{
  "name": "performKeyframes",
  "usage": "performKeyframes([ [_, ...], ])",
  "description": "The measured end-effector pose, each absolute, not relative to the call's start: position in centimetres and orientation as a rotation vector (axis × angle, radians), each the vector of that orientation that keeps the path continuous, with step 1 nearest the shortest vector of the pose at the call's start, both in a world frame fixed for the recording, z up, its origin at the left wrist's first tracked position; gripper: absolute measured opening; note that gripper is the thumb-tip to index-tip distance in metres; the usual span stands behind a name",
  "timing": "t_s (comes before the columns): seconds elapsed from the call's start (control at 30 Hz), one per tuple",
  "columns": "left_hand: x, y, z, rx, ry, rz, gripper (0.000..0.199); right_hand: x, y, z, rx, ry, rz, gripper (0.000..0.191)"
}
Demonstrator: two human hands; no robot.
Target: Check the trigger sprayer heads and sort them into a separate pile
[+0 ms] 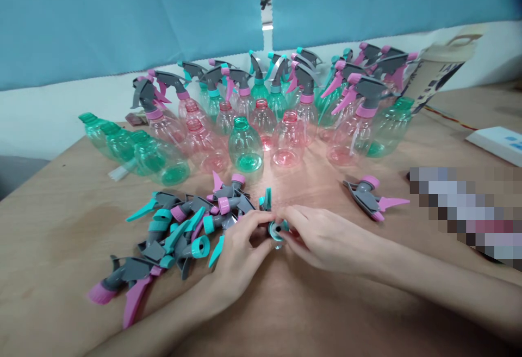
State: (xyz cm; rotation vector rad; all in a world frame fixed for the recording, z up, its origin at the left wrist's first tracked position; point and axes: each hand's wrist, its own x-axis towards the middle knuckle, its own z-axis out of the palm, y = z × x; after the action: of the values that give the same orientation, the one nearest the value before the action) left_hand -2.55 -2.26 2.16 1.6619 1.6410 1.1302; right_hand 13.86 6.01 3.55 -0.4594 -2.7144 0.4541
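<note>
A grey spray head with a teal collar (278, 230) is pinched between both hands, its round opening turned toward me. The fingers of my left hand (240, 248) close on its left side. From the right, the fingertips of my right hand (322, 237) press on the collar. A teal trigger (266, 199) sticks up just beyond the fingers. Beside my left hand lies a pile of loose spray heads (175, 232), grey with pink or teal parts. One pink and grey spray head (369, 196) lies apart on the right.
Behind the hands stand a green bottle (246, 148), a pink bottle (289, 142) and others without tops. Farther back are several bottles with spray heads (305, 85). A printed tumbler (438, 69) and a white box (499, 142) sit at the right of the wooden table (73, 226).
</note>
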Motion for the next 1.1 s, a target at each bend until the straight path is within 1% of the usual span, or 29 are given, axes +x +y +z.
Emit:
performKeyframes([
  [0.17, -2.6, -2.3, 2.2, 1.68, 1.625, 1.12, 0.033, 13.8, 6.0, 3.6, -0.442, -2.725, 0.444, 0.02],
  [0.27, -2.6, -2.3, 2.0, 1.683, 1.633, 1.112, 0.031, 13.9, 6.2, 3.8, -0.401, -2.754, 0.448, 0.02],
  [0.4, -2.5, -2.3, 1.8, 1.681, 1.651, 1.101, 0.029, 14.1, 6.5, 4.0, -0.322, -2.774, 0.469, 0.024],
  [0.57, -2.4, -2.3, 1.8, 1.678, 1.599, 1.076, 0.039, 14.1, 6.5, 4.1, -0.361, -2.774, 0.534, 0.012],
  [0.83, -2.3, -2.3, 1.8, 1.689, 1.606, 1.057, 0.041, 13.9, 6.3, 4.1, -0.354, -2.756, 0.49, 0.011],
  [0.93, -2.4, -2.3, 1.7, 1.696, 1.626, 1.061, 0.038, 14.0, 6.2, 4.2, -0.325, -2.747, 0.482, 0.016],
  [1.03, -2.4, -2.4, 1.7, 1.704, 1.617, 1.026, 0.031, 14.0, 6.5, 4.8, -0.338, -2.777, 0.479, 0.015],
  [1.1, -2.4, -2.4, 1.7, 1.703, 1.6, 1.001, 0.03, 13.9, 6.9, 5.4, -0.378, -2.823, 0.498, 0.015],
])
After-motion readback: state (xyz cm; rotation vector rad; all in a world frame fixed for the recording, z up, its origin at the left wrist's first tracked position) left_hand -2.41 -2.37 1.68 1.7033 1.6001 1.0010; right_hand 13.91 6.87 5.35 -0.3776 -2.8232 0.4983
